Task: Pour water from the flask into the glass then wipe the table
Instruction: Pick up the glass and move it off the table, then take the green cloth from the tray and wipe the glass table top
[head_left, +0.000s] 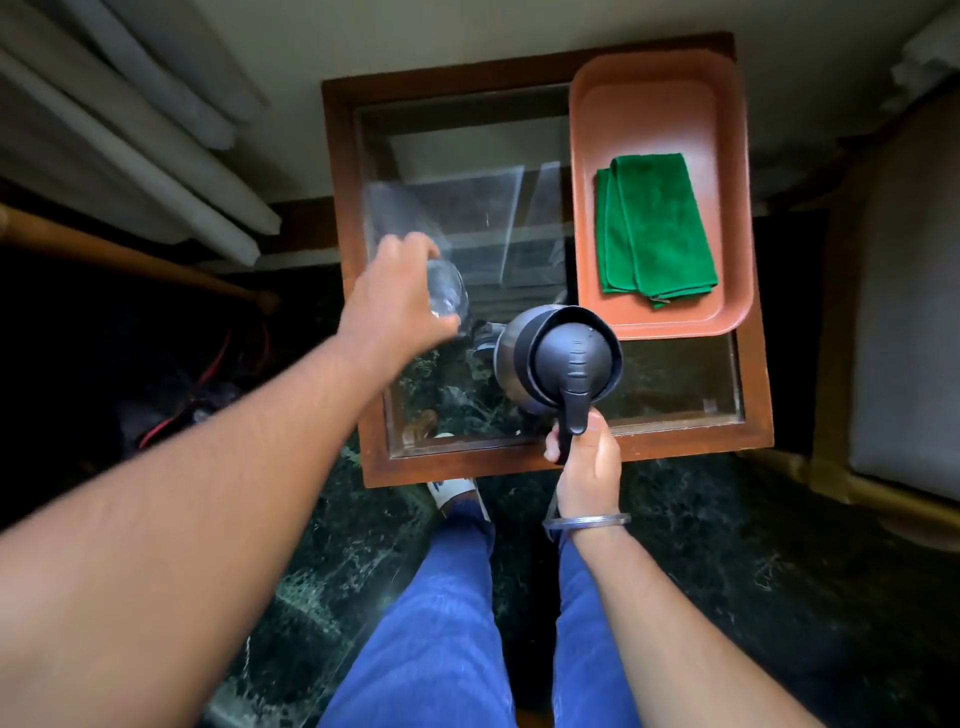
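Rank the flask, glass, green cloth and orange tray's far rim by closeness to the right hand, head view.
From the right hand:
1. Flask, held by its handle.
2. Glass, left, in the left hand.
3. Green cloth, lying in the tray.
4. Orange tray's far rim, the table's back right.

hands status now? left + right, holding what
Left hand: closed around the glass, gripping it from the side.
Right hand: closed on the flask handle, flask over the table.

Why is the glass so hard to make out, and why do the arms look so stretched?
Head view: the glass is clear and motion-blurred in the left hand, over a reflective glass tabletop; the wide-angle lens stretches the edges.
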